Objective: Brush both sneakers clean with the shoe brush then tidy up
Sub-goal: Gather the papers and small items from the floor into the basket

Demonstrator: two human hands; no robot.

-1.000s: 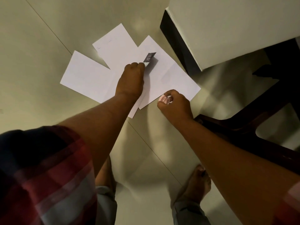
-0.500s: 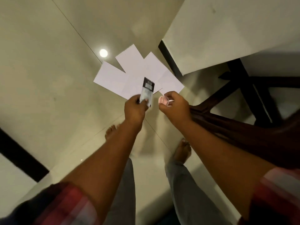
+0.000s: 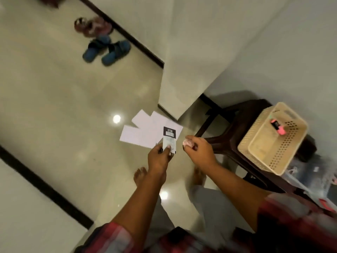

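My left hand [image 3: 159,157] pinches a small flat packet [image 3: 170,138], black at the top and white below, held upright above the floor. My right hand [image 3: 199,152] is curled round a small pale pink object [image 3: 187,143] that shows at the fingertips. Several white paper sheets [image 3: 140,134] lie spread on the tiled floor just beyond both hands. No sneakers and no shoe brush show in this view.
A dark stool [image 3: 231,128] at the right carries a cream perforated basket [image 3: 273,141] with a pink item [image 3: 278,126] on its rim. Blue slippers [image 3: 107,50] and other footwear [image 3: 93,26] lie by the far wall. My bare feet [image 3: 139,175] stand below the hands.
I have risen from a crouch over the papers to standing. My left hand lifted the packet off the sheets, and the view widened to show the stool, basket and slippers.
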